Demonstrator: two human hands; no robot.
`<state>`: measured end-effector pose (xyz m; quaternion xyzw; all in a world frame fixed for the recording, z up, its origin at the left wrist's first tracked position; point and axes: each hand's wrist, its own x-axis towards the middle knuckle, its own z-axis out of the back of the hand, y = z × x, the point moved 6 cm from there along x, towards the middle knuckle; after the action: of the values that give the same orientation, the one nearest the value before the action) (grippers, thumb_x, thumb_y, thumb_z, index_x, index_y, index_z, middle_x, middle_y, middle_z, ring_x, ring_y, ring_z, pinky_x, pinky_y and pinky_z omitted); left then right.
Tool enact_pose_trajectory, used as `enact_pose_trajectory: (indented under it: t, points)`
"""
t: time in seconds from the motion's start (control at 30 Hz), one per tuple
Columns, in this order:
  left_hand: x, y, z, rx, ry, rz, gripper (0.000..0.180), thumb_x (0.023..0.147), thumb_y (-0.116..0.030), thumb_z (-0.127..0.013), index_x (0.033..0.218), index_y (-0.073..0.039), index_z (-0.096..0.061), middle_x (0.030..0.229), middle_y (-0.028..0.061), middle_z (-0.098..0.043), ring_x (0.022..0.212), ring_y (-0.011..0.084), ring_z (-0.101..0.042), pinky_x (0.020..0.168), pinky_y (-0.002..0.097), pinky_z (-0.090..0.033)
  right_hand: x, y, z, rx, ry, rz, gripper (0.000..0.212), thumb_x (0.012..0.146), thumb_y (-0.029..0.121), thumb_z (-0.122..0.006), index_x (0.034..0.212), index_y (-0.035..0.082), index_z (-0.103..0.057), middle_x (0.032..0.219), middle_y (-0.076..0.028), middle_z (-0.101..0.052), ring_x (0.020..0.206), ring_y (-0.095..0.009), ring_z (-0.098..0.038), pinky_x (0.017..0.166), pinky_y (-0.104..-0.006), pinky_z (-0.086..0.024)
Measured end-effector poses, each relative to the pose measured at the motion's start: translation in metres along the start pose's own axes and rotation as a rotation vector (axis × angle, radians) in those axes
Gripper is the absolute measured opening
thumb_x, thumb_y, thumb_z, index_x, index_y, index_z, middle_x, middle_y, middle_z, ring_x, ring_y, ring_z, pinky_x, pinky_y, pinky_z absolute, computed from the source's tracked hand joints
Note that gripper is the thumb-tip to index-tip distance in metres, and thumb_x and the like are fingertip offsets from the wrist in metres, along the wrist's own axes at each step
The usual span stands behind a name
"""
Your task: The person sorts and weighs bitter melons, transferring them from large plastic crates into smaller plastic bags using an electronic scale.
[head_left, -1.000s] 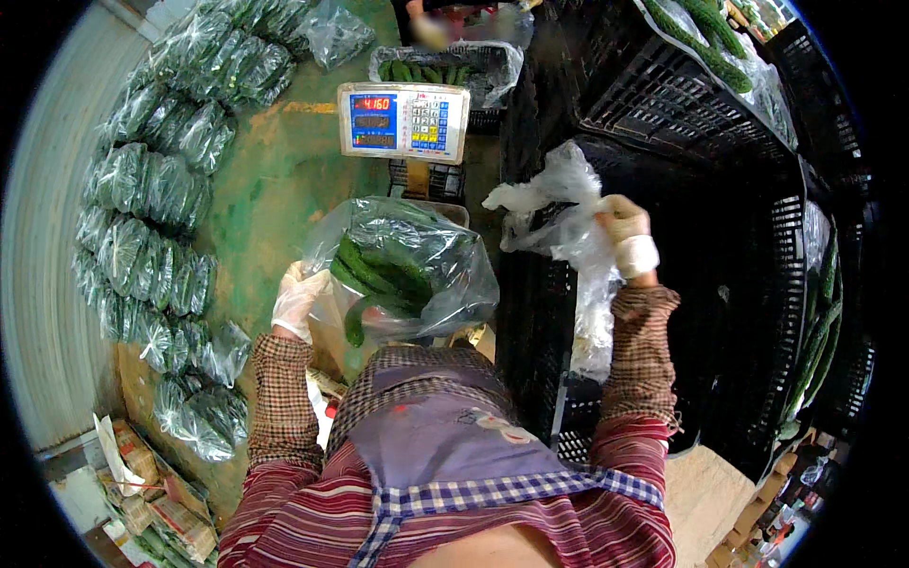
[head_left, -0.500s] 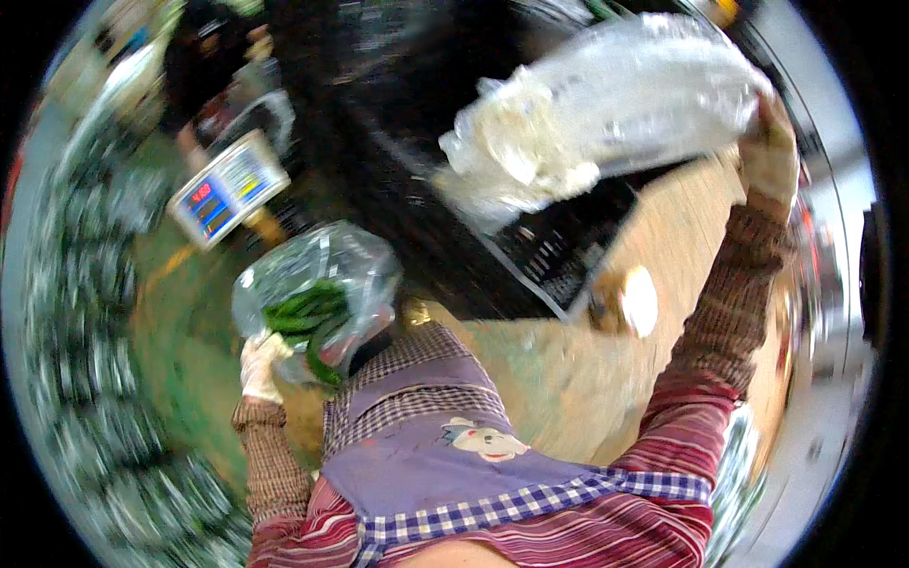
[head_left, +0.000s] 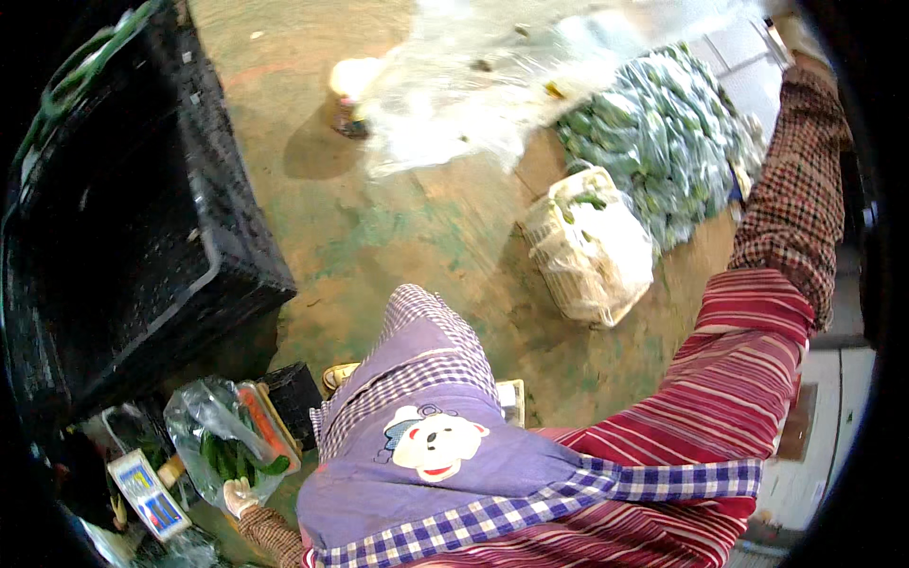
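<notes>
Lower left, the left hand (head_left: 240,496) clutched a bag (head_left: 220,437); upper right, the right hand (head_left: 801,40) was near plastic (head_left: 473,80), grip unclear.

On the left, a crate (head_left: 213,170), with floor (head_left: 398,227) along its right side. At lower left, nearer than the crate, a bag (head_left: 201,412) with cucumbers (head_left: 222,456) in it, the left hand (head_left: 240,497) at its near edge, a scale (head_left: 150,497) to its left and a box (head_left: 292,398) to its right. Ahead, on the floor, a tub (head_left: 352,90). From beside the tub, a plastic sheet (head_left: 454,104) stretching rightward to the right hand (head_left: 800,43). Right of centre, a basket (head_left: 559,276); just beyond it, a heap of bags (head_left: 663,151).
</notes>
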<state>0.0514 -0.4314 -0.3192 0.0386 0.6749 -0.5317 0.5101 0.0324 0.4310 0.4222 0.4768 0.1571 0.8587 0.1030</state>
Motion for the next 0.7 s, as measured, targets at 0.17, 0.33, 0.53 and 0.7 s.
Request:
enact_pose_trajectory:
  t: [0.17,0.33,0.53,0.7]
  points:
    - [0.059,-0.014,0.042,-0.029,-0.109,0.017,0.021,0.081,-0.013,-0.054,0.097,0.000,-0.052,0.093,0.0140,-0.050,0.087,0.0259,-0.051,0.075,0.0364,-0.048,-0.026,-0.007,0.115,-0.316,-0.088,-0.149,0.038,0.085,0.022,-0.048,0.115,-0.001,-0.053,0.112,-0.011,-0.056,0.102,-0.020,-0.051,0.092,-0.0289,-0.037]
    - [0.103,-0.043,0.070,-0.031,-0.122,-0.012,0.021,0.078,-0.016,-0.057,0.093,-0.002,-0.054,0.086,0.0112,-0.051,0.078,0.0237,-0.051,0.069,0.0345,-0.046,-0.059,-0.041,0.191,-0.460,-0.149,-0.332,0.044,0.087,0.029,-0.047,0.120,0.000,-0.052,0.117,-0.011,-0.055,0.107,-0.020,-0.049,0.096,-0.0296,-0.034]
    - [0.144,-0.075,0.126,-0.087,-0.058,-0.054,0.021,0.074,-0.020,-0.061,0.088,-0.005,-0.056,0.079,0.0078,-0.051,0.068,0.0211,-0.050,0.060,0.0322,-0.044,-0.212,-0.271,0.228,-1.241,0.216,-1.064,0.075,0.072,0.039,-0.070,0.126,-0.002,-0.040,0.115,-0.020,-0.054,0.101,-0.027,-0.054,0.088,-0.0351,-0.044]
    - [0.076,-0.086,0.168,-0.118,-0.041,-0.170,0.021,0.071,-0.023,-0.064,0.083,-0.007,-0.057,0.073,0.0050,-0.051,0.059,0.0189,-0.050,0.054,0.0303,-0.043,-0.352,-0.396,-0.011,-0.609,0.748,-0.881,0.029,0.076,0.027,-0.064,0.085,-0.001,-0.065,0.085,-0.016,-0.066,0.079,-0.028,-0.062,0.074,-0.0385,-0.048]
